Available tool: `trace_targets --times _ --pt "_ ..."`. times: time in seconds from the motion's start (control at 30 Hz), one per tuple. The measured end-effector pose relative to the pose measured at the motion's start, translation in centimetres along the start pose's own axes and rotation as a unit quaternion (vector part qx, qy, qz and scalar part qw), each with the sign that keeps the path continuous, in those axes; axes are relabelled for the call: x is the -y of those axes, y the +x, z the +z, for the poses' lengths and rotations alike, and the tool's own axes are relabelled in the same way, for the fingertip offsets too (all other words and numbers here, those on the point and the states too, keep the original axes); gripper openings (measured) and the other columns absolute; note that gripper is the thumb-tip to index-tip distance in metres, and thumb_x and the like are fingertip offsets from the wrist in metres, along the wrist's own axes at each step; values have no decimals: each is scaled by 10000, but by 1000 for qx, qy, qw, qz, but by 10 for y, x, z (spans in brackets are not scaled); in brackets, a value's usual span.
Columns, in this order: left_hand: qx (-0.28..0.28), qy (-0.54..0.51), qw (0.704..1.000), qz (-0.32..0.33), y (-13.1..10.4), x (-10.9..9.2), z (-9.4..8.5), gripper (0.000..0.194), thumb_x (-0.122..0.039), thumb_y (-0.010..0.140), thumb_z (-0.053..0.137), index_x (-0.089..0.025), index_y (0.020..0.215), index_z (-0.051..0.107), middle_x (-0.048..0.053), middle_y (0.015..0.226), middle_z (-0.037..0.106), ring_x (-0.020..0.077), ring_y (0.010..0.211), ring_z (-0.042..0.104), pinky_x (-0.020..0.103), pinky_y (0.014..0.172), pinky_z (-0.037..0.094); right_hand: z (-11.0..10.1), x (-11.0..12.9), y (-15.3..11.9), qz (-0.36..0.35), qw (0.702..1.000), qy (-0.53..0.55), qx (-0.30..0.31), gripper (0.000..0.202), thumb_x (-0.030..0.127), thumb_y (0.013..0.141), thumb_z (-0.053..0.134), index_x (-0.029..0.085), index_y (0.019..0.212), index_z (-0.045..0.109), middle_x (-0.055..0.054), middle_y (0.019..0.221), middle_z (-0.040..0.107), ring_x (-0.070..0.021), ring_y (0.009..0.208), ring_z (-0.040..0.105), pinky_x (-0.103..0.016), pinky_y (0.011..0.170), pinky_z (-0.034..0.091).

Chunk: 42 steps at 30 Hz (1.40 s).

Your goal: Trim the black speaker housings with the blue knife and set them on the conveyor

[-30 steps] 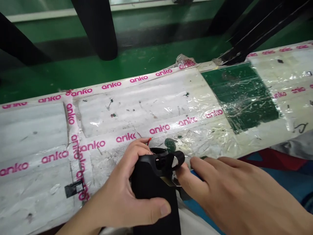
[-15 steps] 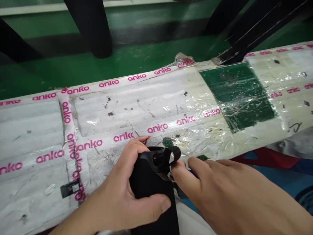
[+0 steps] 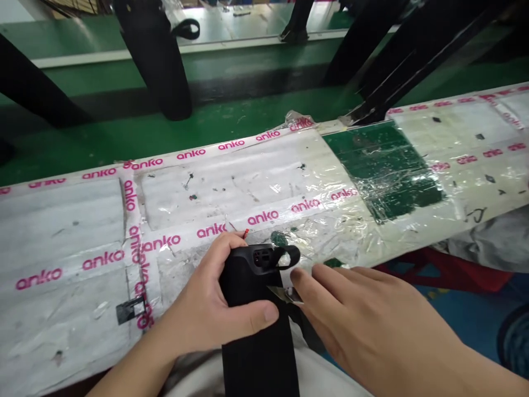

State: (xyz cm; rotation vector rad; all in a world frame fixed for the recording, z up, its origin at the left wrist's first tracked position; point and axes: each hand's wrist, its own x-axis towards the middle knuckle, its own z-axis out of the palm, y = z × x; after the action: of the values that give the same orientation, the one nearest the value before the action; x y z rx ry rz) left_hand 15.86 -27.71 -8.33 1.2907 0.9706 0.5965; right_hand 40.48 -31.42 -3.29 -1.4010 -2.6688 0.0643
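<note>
A long black fabric-covered cylinder, which looks like a portable speaker (image 3: 258, 353), stands tilted before me with its lower part over my lap. Its upper end has a recessed port panel (image 3: 263, 257) and a black strap loop (image 3: 291, 257). My left hand (image 3: 206, 309) wraps round it, thumb across the near face. Close by on the right, my right hand (image 3: 363, 314) is curled round a small tool with a pointed metal blade (image 3: 283, 294). The blade's tip lies at the cylinder's side just below the port panel; whether it touches is unclear. The tool's grip is mostly hidden.
A taped, plastic-covered bench ledge (image 3: 231, 187) runs across the view. Behind it, several black cylinders (image 3: 159, 71) stand on a green surface (image 3: 231, 105). A black scrap (image 3: 131, 310) lies on the ledge at left. A red stool or bin (image 3: 454, 270) is at lower right.
The camera view has tilted up, showing more of the far bench. The blade now shows more clearly at the cylinder's side, and my right fingers sit slightly lower, apart from the strap loop.
</note>
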Motion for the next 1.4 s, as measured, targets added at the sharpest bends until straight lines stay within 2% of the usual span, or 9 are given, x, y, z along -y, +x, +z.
trace_targets --times 0.2,0.33,0.47,0.6,0.93,1.13,1.2,1.3,1.4 --pt "-28 57 998 1 -3 -6 7 647 -409 780 932 -340 1278 524 53 1411 536 325 1256 587 437 997 555 10 14 -9 90 972 212 -33 176 268 1159 388 252 1260 531 20 834 706 -194 605 689 -314 501 459" --pt "37 -34 998 47 -7 -6 8 747 -323 837 796 -381 1477 416 87 1456 511 345 1267 614 509 1041 584 25 36 -22 319 806 497 -42 450 666 1025 686 304 1277 593 -5 944 730 -216 783 728 -277 649 593" --pt "-3 4 998 63 -9 6 9 806 -289 865 809 -448 1530 380 76 1549 441 373 1425 522 553 1147 542 45 38 -50 496 645 578 -53 653 699 871 843 349 1351 572 -30 1036 718 -270 933 717 -355 781 619" --pt "-100 114 987 42 -4 16 23 939 -651 664 989 -383 1430 517 102 1459 458 441 1385 491 701 1154 494 51 24 -71 469 593 652 -42 510 630 994 715 351 1369 511 3 877 616 -211 655 606 -352 618 554" --pt "-27 99 989 107 13 8 54 747 -516 887 839 -321 1516 485 156 1482 564 456 1436 511 729 1187 451 54 18 -71 404 625 667 -35 560 735 1002 605 382 1396 420 50 829 461 -140 520 415 -300 545 485" --pt "-28 -76 990 113 -6 -5 34 783 -361 761 987 -456 1422 579 53 1602 546 436 1454 584 515 1036 641 54 37 -56 346 627 698 -32 612 734 1035 575 358 1481 392 77 724 462 -153 505 445 -306 545 489" --pt "-43 -66 994 81 -20 -8 22 737 -339 791 975 -492 1403 594 17 1655 498 385 1423 624 440 997 660 48 42 -48 315 699 641 -40 440 605 1116 510 357 1474 449 22 819 603 -187 613 599 -304 577 525" --pt "-107 -10 994 37 -40 -4 13 709 -375 813 961 -488 1414 602 23 1652 502 371 1439 612 471 1083 620 38 38 -34 180 908 368 -85 267 306 1165 389 296 1405 505 -73 1069 748 -245 890 749 -332 693 592" --pt "-137 31 990 11 -49 4 11 715 -439 799 966 -489 1416 609 26 1637 522 424 1569 465 664 1268 408 31 25 -18 24 987 124 -95 273 116 1081 377 213 1289 524 -41 921 734 -230 702 707 -349 610 532"
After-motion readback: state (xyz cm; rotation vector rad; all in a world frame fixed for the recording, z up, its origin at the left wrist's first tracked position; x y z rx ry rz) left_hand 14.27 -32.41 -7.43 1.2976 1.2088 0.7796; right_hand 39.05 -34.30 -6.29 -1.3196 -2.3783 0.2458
